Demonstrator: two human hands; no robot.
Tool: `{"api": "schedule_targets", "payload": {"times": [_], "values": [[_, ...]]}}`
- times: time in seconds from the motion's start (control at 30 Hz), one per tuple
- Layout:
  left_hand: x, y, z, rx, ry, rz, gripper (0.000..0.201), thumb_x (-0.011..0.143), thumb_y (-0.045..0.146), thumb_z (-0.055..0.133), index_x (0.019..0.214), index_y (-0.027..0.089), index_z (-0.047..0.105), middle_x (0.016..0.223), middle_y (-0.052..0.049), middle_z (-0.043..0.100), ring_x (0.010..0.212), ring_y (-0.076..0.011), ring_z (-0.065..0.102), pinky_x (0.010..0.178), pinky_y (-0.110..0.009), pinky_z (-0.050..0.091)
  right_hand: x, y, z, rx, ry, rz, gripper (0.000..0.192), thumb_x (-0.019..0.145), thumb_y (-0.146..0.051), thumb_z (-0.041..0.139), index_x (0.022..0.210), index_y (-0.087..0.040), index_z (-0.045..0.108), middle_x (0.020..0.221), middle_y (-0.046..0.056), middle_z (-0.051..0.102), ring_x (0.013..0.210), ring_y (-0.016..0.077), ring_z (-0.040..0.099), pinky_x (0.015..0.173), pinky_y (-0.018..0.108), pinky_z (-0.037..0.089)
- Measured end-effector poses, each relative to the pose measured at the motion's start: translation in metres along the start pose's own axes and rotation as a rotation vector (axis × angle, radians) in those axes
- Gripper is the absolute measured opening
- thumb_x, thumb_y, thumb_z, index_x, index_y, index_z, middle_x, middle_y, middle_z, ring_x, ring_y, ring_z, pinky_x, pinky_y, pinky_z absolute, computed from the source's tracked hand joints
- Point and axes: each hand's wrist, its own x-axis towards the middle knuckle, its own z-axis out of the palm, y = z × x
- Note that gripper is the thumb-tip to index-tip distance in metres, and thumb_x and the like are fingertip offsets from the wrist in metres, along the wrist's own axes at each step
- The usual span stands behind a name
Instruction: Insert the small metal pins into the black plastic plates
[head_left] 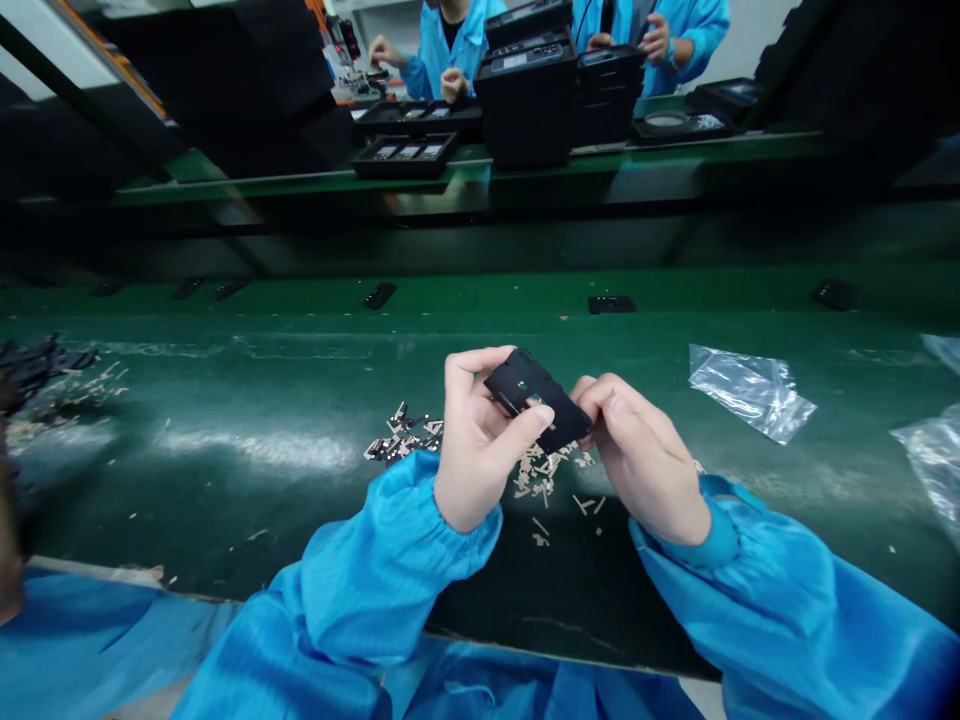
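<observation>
A flat black plastic housing (564, 415), rectangular with small cutouts, is tilted in front of me. My left hand (480, 430) grips it from the left, thumb pressed across its face. At its lower right corner, the fingertips of my right hand (637, 440) are pinched together against the edge; whether a small piece is between them is hidden. Beneath my hands lies a scatter of small beige strips (534, 478). A heap of small black and silvery parts (405, 436) sits just left of my left wrist.
Several black housings, one (379, 295) behind my left hand, another (611, 304) farther right, lie along the green bench (285, 380). Clear plastic bags (750, 390) rest at right. Dark parts (45, 365) are piled at far left. Beyond, co-workers in blue sit behind stacked black trays (525, 110).
</observation>
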Motion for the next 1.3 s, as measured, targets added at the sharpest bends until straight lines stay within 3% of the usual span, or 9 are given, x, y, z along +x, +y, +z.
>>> {"api": "schedule_targets", "payload": {"times": [0.07,0.2,0.5,0.73,0.9,1.0,1.1,1.2,1.3], "values": [[0.002,0.002,-0.003,0.121,-0.028,0.129,0.042,0.070,0.008,0.064,0.102,0.024,0.044,0.087,0.002,0.052,0.069,-0.0063,0.055,0.066,-0.020,0.049,0.002,-0.003,-0.004,-0.017,-0.046,0.012,0.028,0.092,-0.034,0.037,0.070,-0.020,0.045,0.068,-0.001,0.038,0.064,0.0132,0.036,0.058,0.030,0.029],[0.003,0.007,-0.006,0.240,-0.066,0.190,0.042,0.071,0.008,0.063,0.105,0.024,0.043,0.091,0.001,0.051,0.070,-0.0068,0.055,0.064,-0.021,0.050,0.003,-0.006,-0.007,-0.113,-0.089,-0.004,0.021,0.091,-0.029,0.041,0.072,-0.020,0.043,0.069,-0.002,0.039,0.064,0.0127,0.036,0.058,0.029,0.029],[0.006,0.000,-0.008,0.182,-0.044,0.097,0.041,0.071,0.011,0.063,0.104,0.024,0.044,0.090,0.000,0.053,0.077,-0.0092,0.055,0.068,-0.022,0.049,0.007,-0.005,-0.004,-0.529,-0.070,-0.213,0.013,0.087,-0.014,0.037,0.076,-0.020,0.038,0.069,-0.002,0.037,0.060,0.0119,0.036,0.055,0.027,0.030],[0.020,0.005,-0.007,0.227,-0.099,-0.010,0.038,0.069,0.015,0.065,0.101,0.023,0.046,0.092,-0.001,0.054,0.082,-0.0124,0.057,0.071,-0.024,0.049,0.013,-0.001,-0.010,-0.591,-0.033,-0.180,0.017,0.088,-0.018,0.036,0.071,-0.021,0.035,0.064,-0.003,0.037,0.057,0.0117,0.037,0.055,0.026,0.030],[0.080,-0.018,-0.017,0.484,-0.220,-0.029,0.044,0.073,0.016,0.059,0.112,0.022,0.039,0.095,-0.003,0.058,0.081,-0.0164,0.060,0.068,-0.028,0.049,0.021,0.000,-0.016,-0.757,-0.031,0.026,0.023,0.091,-0.030,0.036,0.071,-0.020,0.041,0.063,-0.002,0.043,0.058,0.0119,0.042,0.057,0.026,0.032],[0.137,-0.041,-0.038,1.012,-0.116,0.003,0.045,0.073,0.011,0.055,0.114,0.016,0.038,0.093,-0.008,0.059,0.085,-0.0221,0.060,0.076,-0.036,0.047,0.023,-0.004,-0.017,-0.893,-0.180,0.131,0.024,0.089,-0.032,0.042,0.068,-0.019,0.042,0.062,-0.002,0.046,0.056,0.0117,0.042,0.055,0.025,0.030],[0.184,-0.057,-0.060,1.527,-0.041,-0.013,0.037,0.077,0.010,0.051,0.113,0.015,0.044,0.114,-0.015,0.053,0.108,-0.0311,0.051,0.090,-0.046,0.038,0.023,-0.007,-0.017,-0.939,-0.244,0.151,0.019,0.087,-0.029,0.045,0.070,-0.019,0.044,0.064,-0.002,0.048,0.056,0.0116,0.043,0.053,0.024,0.030],[0.209,-0.068,-0.072,1.601,-0.001,-0.084,0.038,0.079,0.010,0.049,0.116,0.009,0.043,0.122,-0.023,0.047,0.112,-0.0333,0.048,0.091,-0.048,0.036,0.024,-0.008,-0.017,-0.952,-0.276,0.154,0.017,0.086,-0.027,0.046,0.072,-0.018,0.045,0.065,-0.001,0.050,0.057,0.0119,0.045,0.053,0.024,0.031],[0.218,-0.079,-0.072,1.550,-0.051,-0.144,0.037,0.083,0.019,0.049,0.117,0.004,0.043,0.113,-0.023,0.055,0.105,-0.0277,0.053,0.089,-0.040,0.039,0.023,-0.007,-0.018,-0.980,-0.315,0.149,0.015,0.086,-0.025,0.046,0.073,-0.018,0.046,0.067,0.000,0.052,0.058,0.0121,0.046,0.054,0.024,0.032]]}}
